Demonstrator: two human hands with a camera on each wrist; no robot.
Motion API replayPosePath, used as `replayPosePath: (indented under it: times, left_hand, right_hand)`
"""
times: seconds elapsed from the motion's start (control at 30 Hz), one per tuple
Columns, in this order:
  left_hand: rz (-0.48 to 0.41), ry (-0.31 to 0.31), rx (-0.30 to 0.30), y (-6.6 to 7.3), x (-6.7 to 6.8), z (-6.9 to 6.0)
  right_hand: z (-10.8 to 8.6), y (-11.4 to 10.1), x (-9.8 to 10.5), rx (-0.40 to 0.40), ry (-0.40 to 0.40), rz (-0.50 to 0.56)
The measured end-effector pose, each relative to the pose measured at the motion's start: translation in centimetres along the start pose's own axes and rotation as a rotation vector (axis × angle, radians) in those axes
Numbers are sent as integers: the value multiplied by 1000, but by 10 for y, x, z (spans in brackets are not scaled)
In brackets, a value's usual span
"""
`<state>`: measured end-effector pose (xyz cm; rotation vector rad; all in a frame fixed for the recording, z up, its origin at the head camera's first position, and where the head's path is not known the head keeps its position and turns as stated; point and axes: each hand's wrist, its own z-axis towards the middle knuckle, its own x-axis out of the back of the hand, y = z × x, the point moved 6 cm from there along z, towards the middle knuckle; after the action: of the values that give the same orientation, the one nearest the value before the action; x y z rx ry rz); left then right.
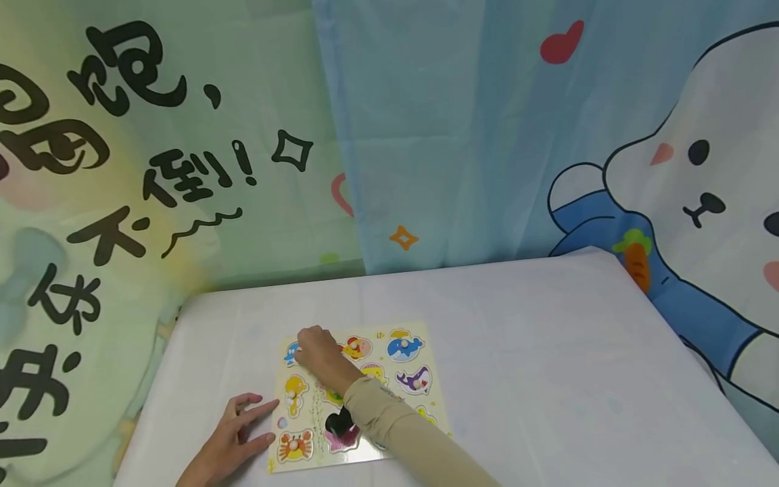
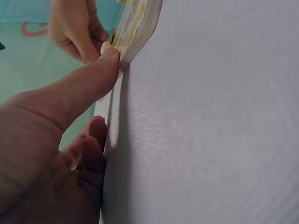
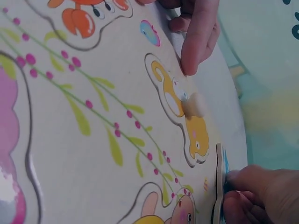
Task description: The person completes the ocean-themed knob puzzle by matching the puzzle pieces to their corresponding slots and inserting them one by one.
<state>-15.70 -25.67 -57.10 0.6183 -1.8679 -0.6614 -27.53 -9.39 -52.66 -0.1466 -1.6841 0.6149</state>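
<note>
A wooden knob puzzle board (image 1: 383, 331) lies on the white table, printed with sea animals. At its upper left corner my right hand (image 1: 325, 358) pinches a blue puzzle piece (image 1: 292, 353); the right wrist view shows this piece edge-on, with its knob hidden by the fingers (image 3: 257, 182). My left hand (image 1: 228, 439) lies by the board's left edge, fingers spread, thumb and index fingertips touching the edge. Close to it are the orange crab piece (image 1: 295, 446) and the yellow seahorse piece (image 1: 295, 394). My right forearm covers part of the board's middle and lower right.
A blue whale piece (image 1: 404, 346) and a purple whale piece (image 1: 415, 381) sit along the board's right side. Behind the table (image 1: 548, 379) hangs a printed curtain (image 1: 426, 135). A black wrist device (image 1: 339, 423) shows under the right sleeve.
</note>
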Motion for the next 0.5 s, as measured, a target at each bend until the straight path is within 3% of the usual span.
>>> replayPosePath:
  times: [0.2,0.5]
  left_hand:
    - [9,0,14,-1,0,0]
    - [13,-4,30,-2,1,0]
  right_hand:
    - [-1,-3,-2,-2,-30,-46]
    - [-8,-3,-6,9,-50,16]
